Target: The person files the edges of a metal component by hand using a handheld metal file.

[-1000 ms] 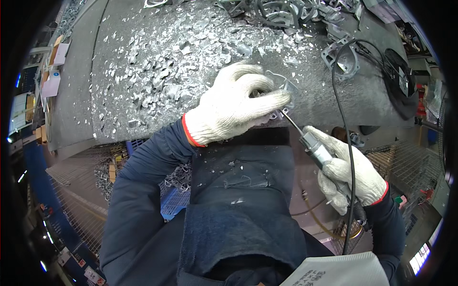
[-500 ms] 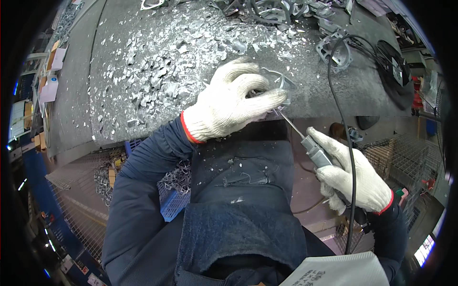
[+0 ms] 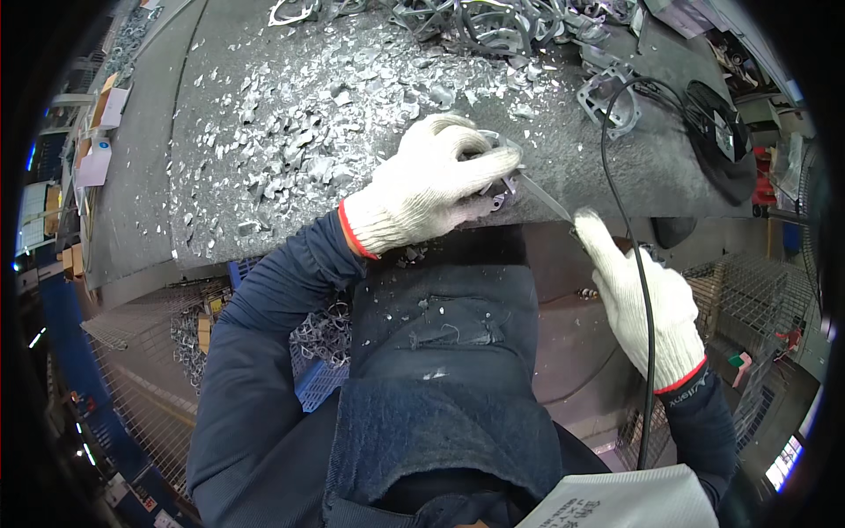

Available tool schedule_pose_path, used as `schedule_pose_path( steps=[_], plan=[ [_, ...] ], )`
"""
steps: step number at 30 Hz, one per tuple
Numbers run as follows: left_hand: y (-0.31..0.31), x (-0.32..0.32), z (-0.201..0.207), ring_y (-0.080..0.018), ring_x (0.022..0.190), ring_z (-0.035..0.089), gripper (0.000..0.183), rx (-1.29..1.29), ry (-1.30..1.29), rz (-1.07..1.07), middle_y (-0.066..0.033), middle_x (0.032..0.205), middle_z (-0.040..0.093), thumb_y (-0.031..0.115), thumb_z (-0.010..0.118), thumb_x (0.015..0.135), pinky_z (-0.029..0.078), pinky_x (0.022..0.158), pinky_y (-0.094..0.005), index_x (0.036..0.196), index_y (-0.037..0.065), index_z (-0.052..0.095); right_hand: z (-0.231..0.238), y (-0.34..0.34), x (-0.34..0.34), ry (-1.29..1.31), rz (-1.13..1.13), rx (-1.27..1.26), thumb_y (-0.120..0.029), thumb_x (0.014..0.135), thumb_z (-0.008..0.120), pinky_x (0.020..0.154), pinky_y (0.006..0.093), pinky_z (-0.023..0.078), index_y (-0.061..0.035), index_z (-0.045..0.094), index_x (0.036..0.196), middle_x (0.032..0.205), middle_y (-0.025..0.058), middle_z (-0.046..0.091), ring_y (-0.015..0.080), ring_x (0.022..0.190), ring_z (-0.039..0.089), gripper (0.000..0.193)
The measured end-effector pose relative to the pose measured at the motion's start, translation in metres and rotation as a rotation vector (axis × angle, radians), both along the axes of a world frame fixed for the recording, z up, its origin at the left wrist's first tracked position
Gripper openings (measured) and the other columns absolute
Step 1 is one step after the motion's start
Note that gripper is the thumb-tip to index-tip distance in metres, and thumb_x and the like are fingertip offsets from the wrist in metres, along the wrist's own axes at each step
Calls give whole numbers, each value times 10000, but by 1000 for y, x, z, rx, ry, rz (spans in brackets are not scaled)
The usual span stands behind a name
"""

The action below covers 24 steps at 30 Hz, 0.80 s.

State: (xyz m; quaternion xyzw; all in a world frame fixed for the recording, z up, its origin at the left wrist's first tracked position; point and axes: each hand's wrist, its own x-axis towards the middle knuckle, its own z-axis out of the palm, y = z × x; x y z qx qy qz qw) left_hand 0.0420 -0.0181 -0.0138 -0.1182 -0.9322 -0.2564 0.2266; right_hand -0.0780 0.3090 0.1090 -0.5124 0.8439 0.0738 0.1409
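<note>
My left hand (image 3: 431, 180), in a white knitted glove with a red cuff, is closed around a small metal casting (image 3: 500, 187) at the table's near edge. The fingers hide much of that part. My right hand (image 3: 647, 304), gloved the same way, grips a hand tool with a long, thin, flat file-like blade (image 3: 544, 195). The index finger stretches along the tool, and the palm hides its body. The blade's tip meets the casting beside my left fingertips. A black cable (image 3: 635, 264) passes in front of my right hand.
Silvery metal flakes (image 3: 295, 145) cover much of the dark table (image 3: 211, 70). Several metal castings (image 3: 493, 26) are heaped at the far side, with one frame-shaped casting (image 3: 610, 101) to the right. A blue crate (image 3: 319, 383) of metal pieces stands below; a wire cage (image 3: 748, 295) is at right.
The right hand has moved up and turned, bringing the blade higher and flatter against the casting. My left hand has shifted slightly and tilted the casting.
</note>
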Motion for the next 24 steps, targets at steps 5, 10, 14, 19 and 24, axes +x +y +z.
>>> schedule_pose_path(
  steps=[5, 10, 14, 19, 24],
  plan=[
    [-3, 1, 0, -387, 1291, 743, 783, 43, -62, 18, -105, 1361, 796, 187, 1037, 783, 556, 1157, -544, 1526, 171, 790, -8, -14, -9, 30, 48, -129, -184, 1087, 777, 644, 475, 617, -303, 501, 1817, 893, 118, 700, 328, 700, 760, 790],
    [-3, 5, 3, -384, 1283, 747, 777, 39, -109, 45, -116, 1366, 802, 178, 1035, 791, 567, 1134, -527, 1529, 164, 792, 5, -23, -3, 29, 35, -60, -180, 1079, 796, 704, 510, 633, -298, 536, 1793, 949, 151, 743, 378, 766, 781, 769],
    [-3, 2, 2, -383, 1264, 758, 772, 43, -117, 39, -124, 1360, 811, 160, 1032, 781, 576, 1119, -522, 1519, 164, 802, 20, -25, 2, 182, 142, -1, -113, 1051, 746, 698, 502, 639, -312, 535, 1795, 937, 129, 695, 361, 749, 774, 798],
    [-5, 0, 0, -381, 1248, 766, 752, 76, -114, 34, -125, 1349, 820, 147, 1023, 781, 580, 1112, -517, 1504, 167, 815, 22, -25, -8, 247, 198, -40, -70, 1019, 706, 698, 489, 638, -331, 539, 1792, 937, 111, 648, 342, 755, 765, 833],
    [-5, 1, 0, -374, 1249, 762, 738, 113, -138, 40, -115, 1354, 821, 166, 1012, 795, 581, 1110, -516, 1507, 179, 818, 25, -21, -15, 351, 262, 108, -64, 1031, 675, 657, 422, 565, -261, 471, 1844, 934, 71, 555, 237, 750, 667, 861]
  ],
)
